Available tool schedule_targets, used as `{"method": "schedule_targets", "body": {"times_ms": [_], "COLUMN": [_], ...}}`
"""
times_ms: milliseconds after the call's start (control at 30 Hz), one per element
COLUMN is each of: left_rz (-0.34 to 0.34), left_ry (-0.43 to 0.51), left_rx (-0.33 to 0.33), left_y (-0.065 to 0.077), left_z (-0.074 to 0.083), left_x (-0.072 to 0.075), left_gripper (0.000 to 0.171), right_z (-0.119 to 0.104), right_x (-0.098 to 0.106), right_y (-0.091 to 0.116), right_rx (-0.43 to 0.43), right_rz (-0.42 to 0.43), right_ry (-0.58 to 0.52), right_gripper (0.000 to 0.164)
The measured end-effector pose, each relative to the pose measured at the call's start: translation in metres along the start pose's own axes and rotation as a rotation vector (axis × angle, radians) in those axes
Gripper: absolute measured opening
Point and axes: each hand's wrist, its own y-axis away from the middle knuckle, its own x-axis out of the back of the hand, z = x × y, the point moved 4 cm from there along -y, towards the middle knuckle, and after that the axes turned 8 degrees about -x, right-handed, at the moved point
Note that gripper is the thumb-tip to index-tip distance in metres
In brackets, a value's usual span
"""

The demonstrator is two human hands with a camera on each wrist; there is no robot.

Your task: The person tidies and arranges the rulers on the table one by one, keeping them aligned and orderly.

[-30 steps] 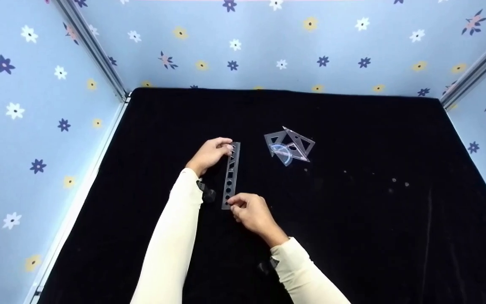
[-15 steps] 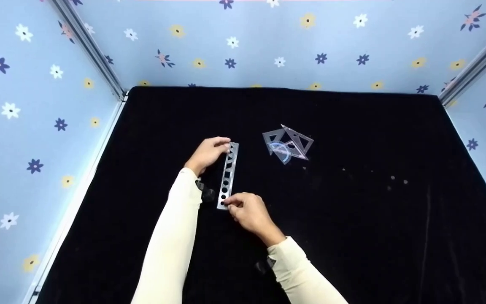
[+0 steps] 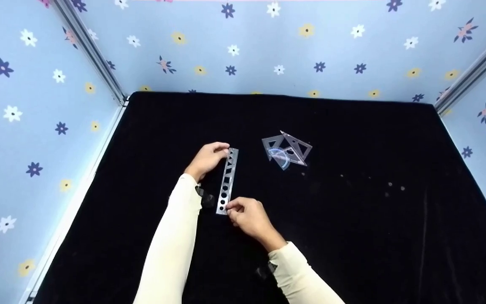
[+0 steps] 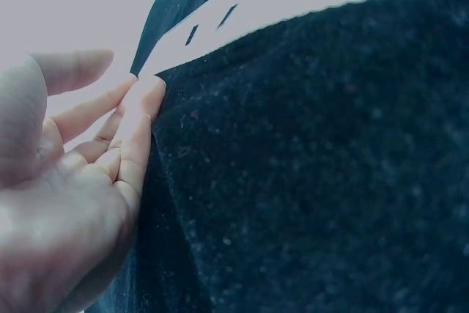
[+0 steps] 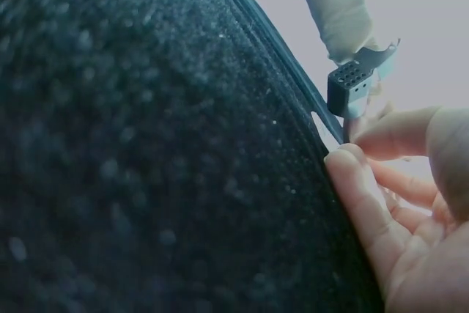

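Note:
In the head view, a clear stencil ruler (image 3: 227,181) with a row of cut-out shapes extends between my two hands. My left hand (image 3: 206,159) has its fingertips at the far end of the ruler. The left wrist view shows the ruler's edge (image 4: 220,23) running to those fingertips, while the thumb stands a little apart. At the near end, my right hand (image 3: 248,216) pinches the ruler between thumb and index finger. The right wrist view shows only a thin pale sliver of the ruler (image 5: 325,133) beside those fingertips.
Right of the ruler lies an overlapping pile: a clear set square (image 3: 305,148), another set square (image 3: 269,141) and a blue-marked protractor (image 3: 284,161). Black cloth (image 3: 352,236) covers the table. Flower-patterned panels (image 3: 260,42) rise behind it and at both sides.
The ruler has tilted, its near end moving slightly left, and now looks brighter. Both hands remain at its ends. The whole head view has shifted slightly.

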Motion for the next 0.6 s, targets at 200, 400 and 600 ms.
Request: {"method": "schedule_targets", "body": {"times_ms": [200,400,600], "left_rz": [0.012,0.033,0.003], "left_ry": [0.008,0.067,0.070], "left_rx": [-0.002,-0.030,-0.017], "left_y": [0.0022,0.0021,0.0030], "left_z": [-0.0017,0.0003,-0.0040], "left_x": [-0.0004,-0.0002,-0.0012], "left_gripper": [0.039,0.037,0.035], "right_z": [0.0002,0.0003,0.0047], "right_x": [0.0005,0.0031,0.0019], "right_y": [0.0020,-0.0002,0.0004], "right_rx": [0.002,-0.020,-0.067], "right_rz": [0.000,-0.030,-0.072], "right_ry": [-0.002,-0.071,-0.146], "right_gripper": [0.009,0.009,0.012]}}
